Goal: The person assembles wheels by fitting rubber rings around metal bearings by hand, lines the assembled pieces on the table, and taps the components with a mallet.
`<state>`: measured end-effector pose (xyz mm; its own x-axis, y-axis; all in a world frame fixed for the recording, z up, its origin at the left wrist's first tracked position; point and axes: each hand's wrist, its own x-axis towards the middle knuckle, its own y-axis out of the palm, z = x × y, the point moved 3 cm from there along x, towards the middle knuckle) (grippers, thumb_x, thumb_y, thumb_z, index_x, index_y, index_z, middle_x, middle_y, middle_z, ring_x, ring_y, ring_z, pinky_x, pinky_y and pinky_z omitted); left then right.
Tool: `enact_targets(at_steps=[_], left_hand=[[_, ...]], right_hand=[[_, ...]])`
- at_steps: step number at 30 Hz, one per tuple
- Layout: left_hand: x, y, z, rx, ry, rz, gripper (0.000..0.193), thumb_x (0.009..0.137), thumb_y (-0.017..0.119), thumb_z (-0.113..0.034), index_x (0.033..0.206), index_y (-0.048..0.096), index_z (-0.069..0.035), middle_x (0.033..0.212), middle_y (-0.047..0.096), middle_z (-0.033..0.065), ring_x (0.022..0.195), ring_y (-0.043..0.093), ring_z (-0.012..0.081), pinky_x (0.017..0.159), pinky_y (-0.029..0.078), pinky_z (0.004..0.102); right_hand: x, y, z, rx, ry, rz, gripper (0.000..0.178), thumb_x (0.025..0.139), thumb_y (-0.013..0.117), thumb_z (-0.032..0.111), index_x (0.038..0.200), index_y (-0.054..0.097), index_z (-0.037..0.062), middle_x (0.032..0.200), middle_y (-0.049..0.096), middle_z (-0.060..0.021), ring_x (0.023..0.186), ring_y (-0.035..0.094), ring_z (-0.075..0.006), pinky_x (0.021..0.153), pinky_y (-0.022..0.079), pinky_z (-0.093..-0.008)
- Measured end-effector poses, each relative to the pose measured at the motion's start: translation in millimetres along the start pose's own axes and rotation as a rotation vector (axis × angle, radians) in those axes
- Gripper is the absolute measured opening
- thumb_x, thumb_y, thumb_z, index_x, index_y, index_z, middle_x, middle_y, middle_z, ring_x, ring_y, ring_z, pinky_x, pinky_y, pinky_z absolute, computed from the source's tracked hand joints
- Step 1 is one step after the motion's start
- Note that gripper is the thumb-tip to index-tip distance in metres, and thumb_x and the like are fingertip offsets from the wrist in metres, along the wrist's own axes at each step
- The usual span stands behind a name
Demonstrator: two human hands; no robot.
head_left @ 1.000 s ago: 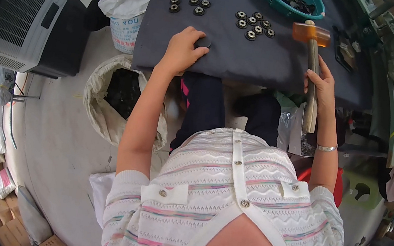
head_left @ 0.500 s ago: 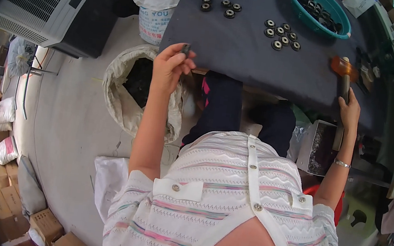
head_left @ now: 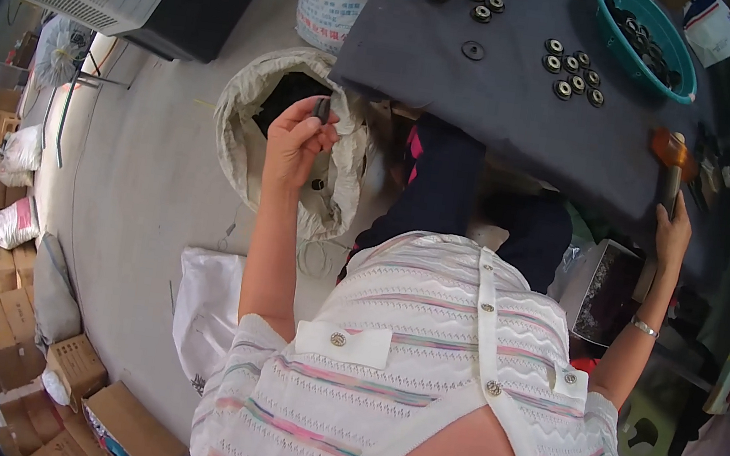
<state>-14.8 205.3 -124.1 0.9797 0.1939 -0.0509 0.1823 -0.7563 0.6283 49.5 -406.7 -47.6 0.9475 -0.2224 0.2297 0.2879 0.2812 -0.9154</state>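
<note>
Left hand (head_left: 295, 140), outstretched, pinches a dark piece (head_left: 321, 111) — right hand (head_left: 675, 237) apparently curls round a mallet (head_left: 672, 150).

A dark grey, flat-topped table (head_left: 510, 109) bears a round black disc (head_left: 472, 50) right of and beyond my left hand (head_left: 299, 141), clustered round black pieces with silvery metal centres (head_left: 572, 64) farther out, and a teal plastic basin (head_left: 625, 61) beyond my right hand (head_left: 673, 234).

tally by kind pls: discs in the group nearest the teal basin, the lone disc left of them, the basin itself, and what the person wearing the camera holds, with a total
Grouped discs: 8
Lone disc: 1
Basin: 1
Dark piece, left hand: 1
Mallet, right hand: 1
Total: 12
</note>
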Motion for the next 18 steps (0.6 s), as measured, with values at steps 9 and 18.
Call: enact_targets(at_steps=[9,18], left_hand=[[-19.6,90.7,-19.8,0.242,0.159,0.205,0.043,0.07,0.068,0.003,0.111,0.055,0.006,0.092,0.064,0.0173,0.069,0.063,0.0166,0.056,0.048,0.0245],[-28.3,145.8,15.3,0.049,-0.191,0.368,0.026,0.085,0.06,-0.017,0.1,0.055,0.004,0.089,0.065,0.021,0.057,0.062,0.0176,0.046,0.048,0.0229]], right_hand=[[-20.1,-8.2,75.3,-0.508,-0.128,-0.14,0.045,0.083,0.062,0.019,0.124,0.051,0.0033,0.108,0.058,-0.0189,0.094,0.058,-0.0362,0.081,0.046,-0.041],[-93.7,2.5,274.5,0.717,-0.826,0.229,0.051,0.07,0.071,0.008,0.118,0.056,0.0056,0.105,0.057,-0.0126,0.088,0.058,-0.0264,0.073,0.05,-0.032]])
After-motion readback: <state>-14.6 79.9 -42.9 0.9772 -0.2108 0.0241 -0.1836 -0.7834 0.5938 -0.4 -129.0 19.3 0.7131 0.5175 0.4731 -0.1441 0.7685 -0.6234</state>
